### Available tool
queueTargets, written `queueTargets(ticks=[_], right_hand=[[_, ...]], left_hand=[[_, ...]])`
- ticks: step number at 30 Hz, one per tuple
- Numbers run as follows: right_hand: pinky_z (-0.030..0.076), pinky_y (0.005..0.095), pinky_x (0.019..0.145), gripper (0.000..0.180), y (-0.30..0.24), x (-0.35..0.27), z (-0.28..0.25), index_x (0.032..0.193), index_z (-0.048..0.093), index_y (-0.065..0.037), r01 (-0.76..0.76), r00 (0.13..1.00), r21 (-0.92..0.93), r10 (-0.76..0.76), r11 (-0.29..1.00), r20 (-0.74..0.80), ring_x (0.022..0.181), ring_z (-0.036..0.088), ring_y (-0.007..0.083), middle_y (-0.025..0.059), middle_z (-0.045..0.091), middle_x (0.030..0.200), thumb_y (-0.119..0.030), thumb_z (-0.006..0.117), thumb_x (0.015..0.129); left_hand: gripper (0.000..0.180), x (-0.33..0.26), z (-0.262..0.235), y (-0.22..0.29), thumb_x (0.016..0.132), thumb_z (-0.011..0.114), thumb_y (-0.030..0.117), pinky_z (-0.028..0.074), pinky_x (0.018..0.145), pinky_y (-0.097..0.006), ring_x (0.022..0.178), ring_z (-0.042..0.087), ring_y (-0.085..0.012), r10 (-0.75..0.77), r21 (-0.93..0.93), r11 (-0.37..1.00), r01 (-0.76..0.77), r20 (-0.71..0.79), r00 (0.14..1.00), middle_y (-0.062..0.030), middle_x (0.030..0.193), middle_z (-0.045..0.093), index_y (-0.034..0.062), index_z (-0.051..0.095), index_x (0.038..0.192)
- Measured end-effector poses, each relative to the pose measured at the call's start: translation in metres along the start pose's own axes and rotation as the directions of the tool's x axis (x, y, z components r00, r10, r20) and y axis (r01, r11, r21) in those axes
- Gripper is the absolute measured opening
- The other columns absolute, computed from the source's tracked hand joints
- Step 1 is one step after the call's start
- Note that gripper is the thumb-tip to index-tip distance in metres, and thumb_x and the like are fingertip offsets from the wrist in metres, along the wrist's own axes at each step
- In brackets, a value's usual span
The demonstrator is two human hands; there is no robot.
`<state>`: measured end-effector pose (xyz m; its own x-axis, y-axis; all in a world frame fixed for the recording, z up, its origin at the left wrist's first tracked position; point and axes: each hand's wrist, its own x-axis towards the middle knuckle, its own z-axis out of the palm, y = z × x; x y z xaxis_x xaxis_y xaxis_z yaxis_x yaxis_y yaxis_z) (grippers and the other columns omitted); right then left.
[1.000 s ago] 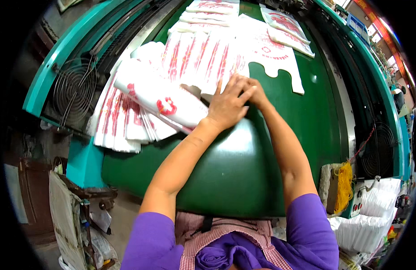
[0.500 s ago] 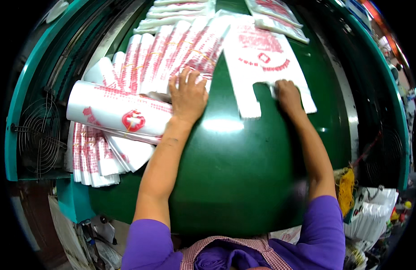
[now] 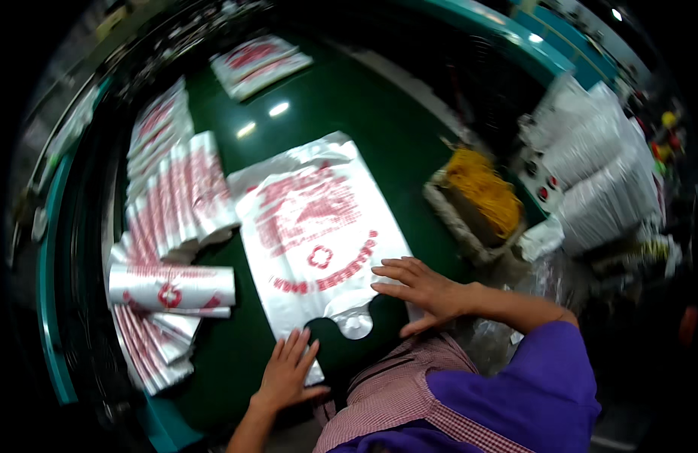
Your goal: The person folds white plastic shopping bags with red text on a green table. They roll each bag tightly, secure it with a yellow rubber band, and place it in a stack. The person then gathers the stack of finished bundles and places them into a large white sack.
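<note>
One bag (image 3: 311, 204), white with red print, is spread flat on the one green table (image 3: 326, 90), at the middle of the clock face; its cut end, with two handles and one rounded tab, is turned toward six o'clock. Two bare hands are seen at it. The left hand (image 3: 282, 371) is placed between six and seven, fingers parted and straightened, tips laid over the left handle. The right hand (image 3: 424, 293) is placed at four, fingers likewise extended and released, tips reaching over the right edge. Nothing is gripped by either hand; whether the film is pressed or merely hovered over cannot be told.

Between eight and nine, one roll (image 3: 171, 288) is laid across a fan of printed strips (image 3: 175, 200); at least four are seen above it, though an exact count is prevented by blur and overlap. At ten, a row of folded bags (image 3: 160, 124) is overlapped, the number unclear. At eleven, two folded pieces (image 3: 262, 66) are set well apart from the bag.

Between two and three, one bundle of yellow ties (image 3: 485, 192) is held in one tray (image 3: 448, 220). Farther out, white sacks (image 3: 605, 174) are heaped. One checked apron (image 3: 394, 392) and one purple sleeve (image 3: 522, 362) are shown at five.
</note>
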<state>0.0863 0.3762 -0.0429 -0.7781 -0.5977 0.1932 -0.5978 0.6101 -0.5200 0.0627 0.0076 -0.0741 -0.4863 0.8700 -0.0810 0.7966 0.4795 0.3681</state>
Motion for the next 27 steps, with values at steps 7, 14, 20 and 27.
queueTargets(ticks=[7, 14, 20, 27], right_hand=[[0.014, 0.0551, 0.112, 0.067, 0.038, -0.086, 0.034, 0.14, 0.038, -0.024, -0.189, 0.981, -0.297, 0.195, 0.936, -0.009, 0.143, 0.016, 0.0317, 0.0066, 0.026, 0.152, -0.031, 0.067, 0.08], [0.037, 0.0474, 0.098, 0.017, 0.037, -0.065, 0.02, 0.105, 0.061, -0.011, -0.014, 0.991, 0.076, 0.024, 0.997, -0.132, 0.118, 0.048, 0.0313, 0.0123, 0.059, 0.112, -0.02, 0.057, 0.091], [0.048, 0.038, 0.071, 0.025, 0.028, 0.035, 0.026, 0.106, 0.057, -0.005, -0.122, 0.914, 0.589, 0.322, 0.799, -0.247, 0.079, 0.061, 0.0325, 0.0152, 0.064, 0.089, -0.025, 0.055, 0.092], [0.048, 0.0477, 0.065, 0.034, 0.011, 0.041, 0.079, 0.095, 0.058, -0.007, -0.214, 0.975, -0.001, 0.214, 0.977, -0.054, 0.074, 0.063, 0.0357, 0.0141, 0.064, 0.081, -0.038, 0.061, 0.084]], left_hand=[[0.063, 0.003, -0.002, -0.031, 0.064, 0.072, 0.008, 0.03, 0.107, -0.05, 0.13, 0.043, -0.034, 0.095, -0.051, 0.993, -0.105, -0.164, 0.982, -0.0135, 0.137, 0.048, 0.0082, 0.052, 0.124], [0.018, 0.065, -0.01, -0.04, 0.08, 0.058, 0.0, 0.051, 0.071, -0.029, 0.081, 0.068, -0.0252, -0.301, -0.543, 0.837, 0.075, -0.34, 0.891, -0.0156, 0.083, 0.068, -0.0025, 0.063, 0.097], [0.018, 0.141, -0.004, -0.022, 0.078, 0.069, 0.017, 0.048, 0.057, -0.042, 0.064, 0.064, -0.0327, -0.249, 0.105, 0.96, 0.261, -0.117, 0.961, -0.0112, 0.072, 0.066, 0.0083, 0.063, 0.093], [0.074, 0.067, 0.005, 0.026, 0.067, 0.073, 0.019, 0.037, 0.101, -0.05, 0.125, 0.044, -0.0382, 0.206, 0.122, 0.975, -0.184, -0.2, 0.958, -0.0203, 0.138, 0.043, 0.0135, 0.045, 0.136]])
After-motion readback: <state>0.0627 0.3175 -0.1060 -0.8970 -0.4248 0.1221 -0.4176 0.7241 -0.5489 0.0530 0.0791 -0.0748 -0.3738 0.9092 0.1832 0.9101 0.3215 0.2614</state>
